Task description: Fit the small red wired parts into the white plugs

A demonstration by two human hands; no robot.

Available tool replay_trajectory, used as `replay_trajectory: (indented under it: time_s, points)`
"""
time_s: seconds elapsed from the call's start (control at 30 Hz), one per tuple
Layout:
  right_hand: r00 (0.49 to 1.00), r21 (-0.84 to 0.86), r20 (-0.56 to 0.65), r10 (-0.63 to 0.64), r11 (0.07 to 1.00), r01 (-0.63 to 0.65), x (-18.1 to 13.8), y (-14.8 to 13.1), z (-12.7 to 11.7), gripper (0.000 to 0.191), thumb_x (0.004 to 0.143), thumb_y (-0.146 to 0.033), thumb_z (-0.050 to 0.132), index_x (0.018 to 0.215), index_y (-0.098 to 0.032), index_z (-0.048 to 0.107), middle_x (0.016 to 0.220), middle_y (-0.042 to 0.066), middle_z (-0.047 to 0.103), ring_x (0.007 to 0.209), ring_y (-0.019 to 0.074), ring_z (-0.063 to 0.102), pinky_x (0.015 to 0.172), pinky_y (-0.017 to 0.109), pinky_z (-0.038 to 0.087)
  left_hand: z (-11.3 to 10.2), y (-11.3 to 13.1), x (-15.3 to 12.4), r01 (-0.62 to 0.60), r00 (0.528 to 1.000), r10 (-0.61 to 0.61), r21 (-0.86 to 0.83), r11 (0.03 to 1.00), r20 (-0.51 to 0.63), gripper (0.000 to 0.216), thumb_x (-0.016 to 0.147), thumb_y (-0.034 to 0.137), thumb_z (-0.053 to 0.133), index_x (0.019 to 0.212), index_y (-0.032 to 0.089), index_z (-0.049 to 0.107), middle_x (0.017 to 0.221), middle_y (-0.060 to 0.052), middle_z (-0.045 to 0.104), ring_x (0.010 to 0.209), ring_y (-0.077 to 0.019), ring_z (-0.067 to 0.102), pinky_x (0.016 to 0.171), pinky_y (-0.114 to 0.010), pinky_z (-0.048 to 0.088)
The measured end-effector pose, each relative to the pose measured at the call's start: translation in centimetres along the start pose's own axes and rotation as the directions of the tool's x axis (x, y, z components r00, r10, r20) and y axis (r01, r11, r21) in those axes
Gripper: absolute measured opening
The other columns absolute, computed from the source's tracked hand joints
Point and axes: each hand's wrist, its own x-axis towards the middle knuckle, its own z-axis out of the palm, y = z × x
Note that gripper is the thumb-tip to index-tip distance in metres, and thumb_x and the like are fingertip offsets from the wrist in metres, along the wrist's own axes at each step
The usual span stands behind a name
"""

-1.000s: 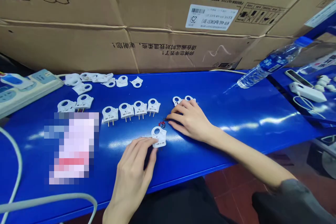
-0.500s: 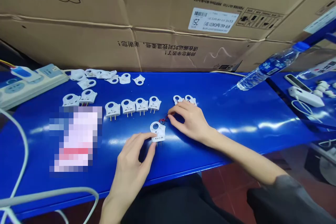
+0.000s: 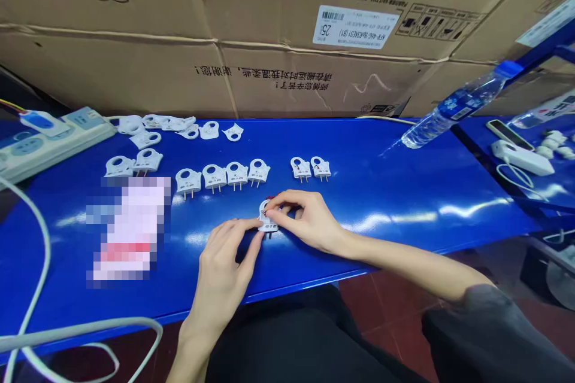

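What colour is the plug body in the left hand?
The plug body is white; the head view shows it best.

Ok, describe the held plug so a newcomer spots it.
On the blue table, find the row of four white plugs. Nearer the front, by the row's right end, is a lone white plug. Only it has the left hand pinching it and the right hand at its top.
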Motion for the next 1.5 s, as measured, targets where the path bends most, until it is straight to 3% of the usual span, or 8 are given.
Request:
replay_trajectory:
  time_s: [0.43,0.7,1.03,1.2,1.33,1.5]
  points:
    - [0.997,-0.069,0.034,-0.069,0.995,0.071,0.4,0.4,-0.6,0.007,0.095,-0.025,0.074,0.096,-0.021,0.079,0.095,0.001,0.075,0.079,0.0127,0.067,0.076,0.027,0.053,0.2,-0.1,0.2,-0.094,0.996,0.094,0.053,0.994,0.004,0.013,0.101,0.026,0.062,0.114,0.026,0.066,0.106,-0.001,0.077,0.1,-0.021,0.07,0.095,-0.037,0.05]
    - [0.992,-0.101,0.064,-0.106,0.989,0.112,0.6,0.5,-0.8,0.003,0.093,-0.023,0.077,0.092,-0.02,0.077,0.09,0.001,0.071,0.079,0.014,0.067,0.078,0.029,0.054,0.4,-0.1,0.3,-0.082,0.997,0.083,0.057,0.995,-0.001,0.014,0.101,0.027,0.062,0.115,0.025,0.066,0.108,-0.002,0.077,0.1,-0.0211,0.071,0.094,-0.037,0.05]
    - [0.994,-0.135,0.051,-0.095,0.986,0.101,0.6,0.6,-0.8,0.015,0.092,-0.025,0.078,0.103,-0.02,0.071,0.105,0.002,0.067,0.074,0.0103,0.064,0.082,0.031,0.057,0.4,-0.1,0.3,-0.049,0.999,0.048,0.042,0.998,0.016,0.014,0.103,0.029,0.06,0.116,0.027,0.065,0.108,-0.002,0.076,0.101,-0.0219,0.07,0.096,-0.04,0.05]
    - [0.976,-0.105,0.203,-0.083,0.989,0.106,0.8,0.1,-2.0,0.038,0.093,-0.032,0.076,0.128,-0.023,0.063,0.124,0.007,0.061,0.083,0.0128,0.066,0.077,0.032,0.061,0.4,0.0,0.3,-0.034,0.999,0.033,0.045,0.998,0.019,0.015,0.102,0.029,0.06,0.117,0.027,0.064,0.11,-0.002,0.076,0.103,-0.022,0.07,0.097,-0.04,0.049]
    - [0.918,-0.096,0.385,-0.1,0.984,0.147,1.2,0.0,-3.1,0.053,0.091,-0.028,0.077,0.14,-0.024,0.057,0.135,0.009,0.056,0.087,0.0138,0.065,0.079,0.033,0.063,0.4,0.0,0.3,-0.035,0.999,0.034,0.048,0.998,0.024,0.014,0.102,0.028,0.06,0.116,0.027,0.062,0.108,-0.001,0.075,0.102,-0.0214,0.07,0.096,-0.038,0.049]
    - [0.879,-0.219,0.448,-0.164,0.933,0.285,1.4,0.1,-3.7,0.06,0.093,-0.023,0.071,0.149,-0.026,0.05,0.143,0.01,0.054,0.095,0.0176,0.065,0.089,0.038,0.06,0.3,0.1,0.3,-0.035,0.998,0.032,0.047,0.998,0.045,0.015,0.103,0.027,0.059,0.117,0.026,0.061,0.11,-0.002,0.074,0.103,-0.0214,0.069,0.097,-0.039,0.048]
